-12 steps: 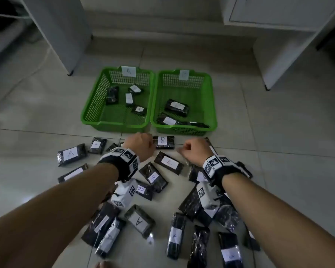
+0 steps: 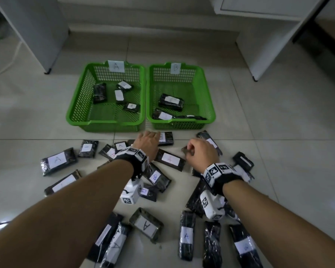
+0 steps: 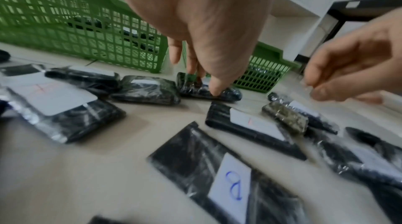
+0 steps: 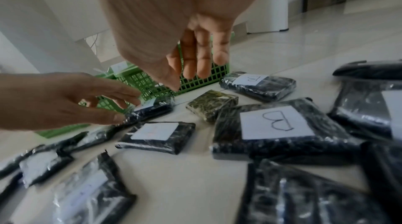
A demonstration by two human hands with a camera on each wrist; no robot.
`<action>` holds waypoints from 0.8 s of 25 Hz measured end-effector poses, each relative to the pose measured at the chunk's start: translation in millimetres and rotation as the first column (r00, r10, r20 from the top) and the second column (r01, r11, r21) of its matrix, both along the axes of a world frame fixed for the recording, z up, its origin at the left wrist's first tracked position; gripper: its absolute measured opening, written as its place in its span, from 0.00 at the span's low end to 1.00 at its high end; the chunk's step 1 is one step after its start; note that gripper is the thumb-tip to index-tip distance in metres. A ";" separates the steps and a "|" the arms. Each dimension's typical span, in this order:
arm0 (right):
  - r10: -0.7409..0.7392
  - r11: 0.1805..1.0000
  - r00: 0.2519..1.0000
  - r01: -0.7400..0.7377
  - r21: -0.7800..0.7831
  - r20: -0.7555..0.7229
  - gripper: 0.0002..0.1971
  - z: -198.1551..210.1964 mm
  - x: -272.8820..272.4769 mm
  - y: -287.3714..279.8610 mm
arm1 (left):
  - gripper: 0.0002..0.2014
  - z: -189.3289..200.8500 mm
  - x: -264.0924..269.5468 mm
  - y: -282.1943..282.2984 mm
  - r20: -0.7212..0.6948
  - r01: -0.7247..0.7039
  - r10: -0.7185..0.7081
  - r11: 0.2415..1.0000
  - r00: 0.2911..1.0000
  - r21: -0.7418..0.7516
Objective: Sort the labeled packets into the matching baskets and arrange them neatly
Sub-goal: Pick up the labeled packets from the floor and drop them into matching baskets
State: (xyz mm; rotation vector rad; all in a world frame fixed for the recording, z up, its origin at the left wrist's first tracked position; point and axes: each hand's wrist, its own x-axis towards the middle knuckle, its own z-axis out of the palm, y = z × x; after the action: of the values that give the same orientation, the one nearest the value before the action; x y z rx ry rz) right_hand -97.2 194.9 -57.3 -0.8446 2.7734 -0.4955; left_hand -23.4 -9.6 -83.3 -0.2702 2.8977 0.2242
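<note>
Two green baskets stand side by side on the floor, one tagged A (image 2: 79, 105) and one tagged B (image 2: 207, 97), each with a few black wrapped packets inside. Many more labelled packets lie scattered in front of them. My left hand (image 2: 151, 136) reaches to a packet marked B (image 2: 167, 139) just before the baskets. Thumb and fingers pinch that packet (image 3: 230, 92) from its near and far edges. My right hand (image 2: 191, 149) hovers with loosely curled fingers over a small olive packet (image 4: 212, 105) and holds nothing.
White cabinet legs stand behind the baskets at left (image 2: 46, 71) and right (image 2: 254, 79). An A packet (image 2: 170, 159) lies between my hands, and B packets (image 4: 276, 122) lie near my right wrist. Bare tile stretches to the far left and right.
My left hand has moved forward from a fist beside the B packet and closed its fingers on it. The right hand has barely shifted.
</note>
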 end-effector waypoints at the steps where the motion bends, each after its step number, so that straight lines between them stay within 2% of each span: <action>1: -0.015 1.000 0.999 0.015 -0.002 -0.035 0.04 -2.9 0.4 5.3 | 0.32 -4.7 2.8 -2.2 0.006 0.013 -0.012 0.999 1.000 -0.047; 3: -0.088 0.996 0.995 0.089 0.006 -0.052 0.04 -4.4 -4.0 18.3 | 0.29 -13.0 6.5 -6.3 -0.013 0.023 -0.024 0.994 1.000 -0.103; 5: -0.195 0.980 0.980 0.195 0.022 -0.034 0.04 -6.4 -18.3 32.7 | 0.27 -18.1 0.8 -5.5 -0.059 0.000 -0.006 0.995 0.998 -0.095; 8: -0.296 0.949 0.955 0.296 0.110 -0.014 0.13 -17.0 -46.2 49.1 | 0.27 -19.2 -15.4 0.1 -0.022 -0.026 0.025 0.999 0.999 -0.019; 11: -0.288 0.957 0.955 0.283 0.062 0.077 0.18 -34.6 -61.2 60.6 | 0.27 -9.4 -26.9 2.2 0.016 -0.059 0.057 0.993 0.998 0.100; 13: -0.232 0.973 0.967 0.229 0.034 0.107 0.22 -44.9 -64.1 64.2 | 0.31 -3.7 -26.9 3.3 -0.020 -0.061 0.065 0.988 0.998 0.144; 15: -0.167 0.982 0.982 0.159 0.098 0.088 0.27 -47.6 -66.4 63.6 | 0.34 3.9 -19.9 6.8 -0.107 0.033 -0.019 0.990 0.994 0.138; 17: -0.125 0.976 0.989 0.108 0.187 0.083 0.30 -41.8 -71.3 59.9 | 0.34 11.8 -11.4 8.6 -0.269 0.160 -0.112 0.974 0.956 0.162; 20: -0.199 0.970 0.972 0.176 0.169 0.128 0.33 -26.3 -72.9 60.5 | 0.30 24.4 -15.7 4.9 -0.507 0.213 -0.077 0.953 0.858 0.216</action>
State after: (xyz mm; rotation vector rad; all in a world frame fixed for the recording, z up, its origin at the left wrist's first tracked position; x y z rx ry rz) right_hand -170.2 255.4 -83.6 -0.4935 2.7272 -0.3473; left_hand -39.2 -4.8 -58.8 0.0727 3.3122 0.7513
